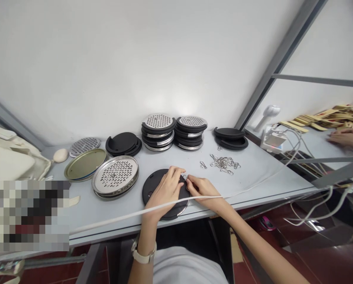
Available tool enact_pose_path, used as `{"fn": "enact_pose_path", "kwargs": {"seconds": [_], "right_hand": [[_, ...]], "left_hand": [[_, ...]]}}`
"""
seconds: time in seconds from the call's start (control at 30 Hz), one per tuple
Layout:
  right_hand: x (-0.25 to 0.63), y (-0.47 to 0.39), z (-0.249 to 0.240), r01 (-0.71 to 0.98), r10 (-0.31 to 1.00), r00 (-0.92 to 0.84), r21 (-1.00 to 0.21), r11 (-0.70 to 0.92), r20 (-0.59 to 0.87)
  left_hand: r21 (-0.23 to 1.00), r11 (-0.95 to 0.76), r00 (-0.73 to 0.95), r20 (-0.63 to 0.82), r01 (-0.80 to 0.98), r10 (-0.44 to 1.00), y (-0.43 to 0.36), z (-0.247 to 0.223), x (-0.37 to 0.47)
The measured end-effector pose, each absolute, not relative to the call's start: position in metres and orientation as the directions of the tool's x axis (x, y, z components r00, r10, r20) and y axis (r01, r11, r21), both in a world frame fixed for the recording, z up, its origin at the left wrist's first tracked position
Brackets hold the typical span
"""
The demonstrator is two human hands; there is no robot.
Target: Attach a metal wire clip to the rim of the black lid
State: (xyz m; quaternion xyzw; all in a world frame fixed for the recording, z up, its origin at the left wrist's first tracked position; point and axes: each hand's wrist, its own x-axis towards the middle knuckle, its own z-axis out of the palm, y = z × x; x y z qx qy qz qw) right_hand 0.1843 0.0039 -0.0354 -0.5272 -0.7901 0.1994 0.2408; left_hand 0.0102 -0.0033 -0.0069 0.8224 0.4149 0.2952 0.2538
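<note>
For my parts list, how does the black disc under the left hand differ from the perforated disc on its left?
The black disc looks mostly plain; the perforated disc is silver, with many holes. The left hand touches the black disc; no hand touches the perforated disc. Both look round.

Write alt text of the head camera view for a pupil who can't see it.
A person's left hand rests on a black disc on a grey table while the right hand pinches a small metal piece at the disc's edge. Behind stand two stacks of discs topped with perforated metal; loose metal clips lie to the right.
</note>
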Motion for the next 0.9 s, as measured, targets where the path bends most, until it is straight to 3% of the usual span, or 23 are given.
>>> {"fn": "enact_pose_path", "kwargs": {"seconds": [0.67, 0.9], "right_hand": [[0.1838, -0.0002, -0.0354, 0.708, 0.921, -0.336, -0.592, 0.385, 0.198], [0.1832, -0.0013, -0.0339, 0.681, 0.930, -0.315, -0.637, 0.361, 0.190]], "left_hand": [[0.604, -0.511, 0.413, 0.308, 0.611, 0.857, 0.0014, -0.0102, 0.0117], [0.656, -0.483, 0.413, 0.274, 0.580, 0.868, 0.0024, -0.0112, 0.0102]]}}
